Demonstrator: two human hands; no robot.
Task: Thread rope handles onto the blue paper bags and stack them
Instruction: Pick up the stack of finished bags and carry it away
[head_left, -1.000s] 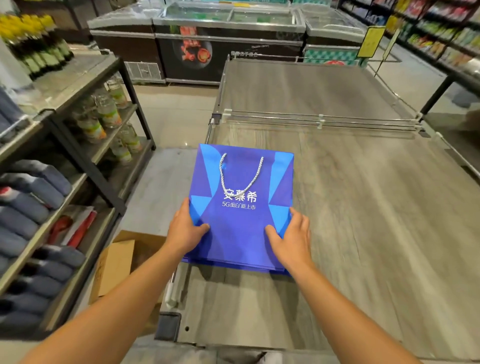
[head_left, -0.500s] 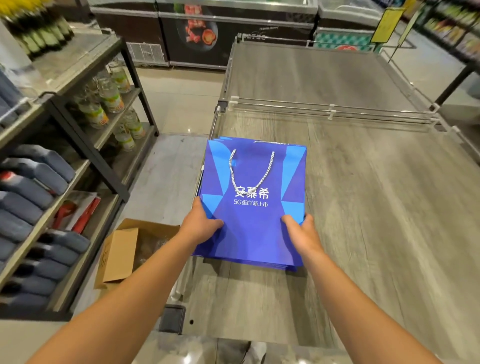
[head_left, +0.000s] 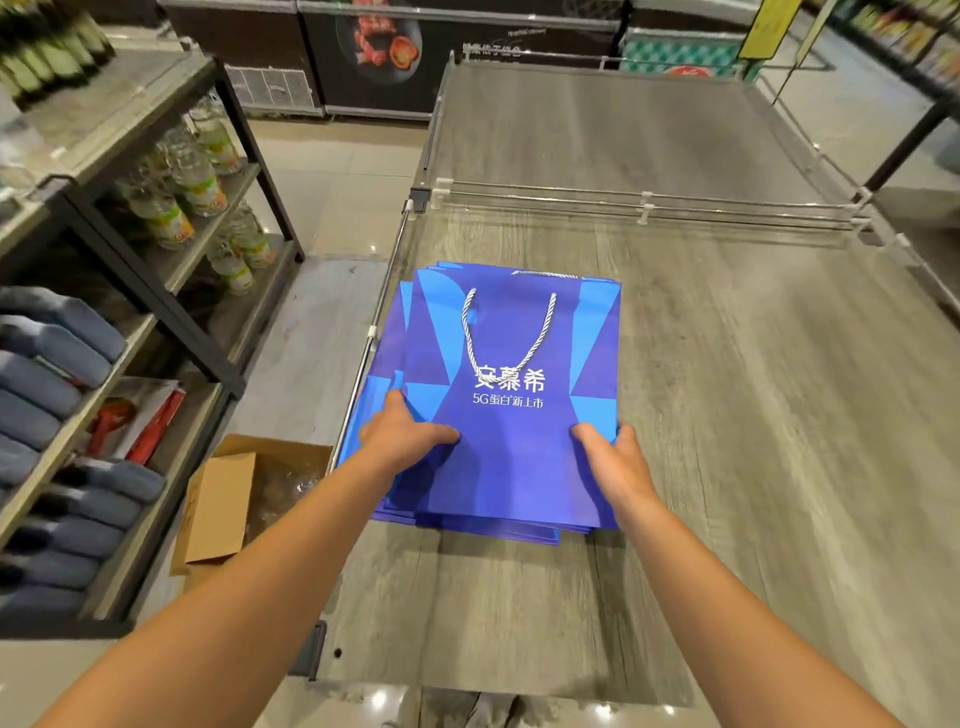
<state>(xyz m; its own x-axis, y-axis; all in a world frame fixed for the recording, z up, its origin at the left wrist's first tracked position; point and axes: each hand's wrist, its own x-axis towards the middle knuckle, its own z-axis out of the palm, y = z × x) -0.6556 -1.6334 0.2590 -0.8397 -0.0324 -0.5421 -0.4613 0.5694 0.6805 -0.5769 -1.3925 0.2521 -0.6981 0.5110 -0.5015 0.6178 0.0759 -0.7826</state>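
A stack of flat blue paper bags (head_left: 511, 457) lies near the left edge of a grey wood-look display table (head_left: 753, 415). The top bag carries white lettering and a white rope handle (head_left: 506, 332) lying on its face. My left hand (head_left: 402, 436) grips the stack's left side, thumb on top. My right hand (head_left: 610, 457) grips the lower right edge the same way. The lower bags stick out a little to the left and at the near edge.
An open cardboard box (head_left: 244, 499) sits on the floor left of the table. Beyond it stands a dark shelf (head_left: 171, 291) with bottles and folded grey packs. A clear rail divider (head_left: 644, 200) crosses the table farther back. Freezer cabinets line the far wall.
The stack has slid a little away from me and rightward on the table, both hands still holding its sides. The lower bags now show more at the left.
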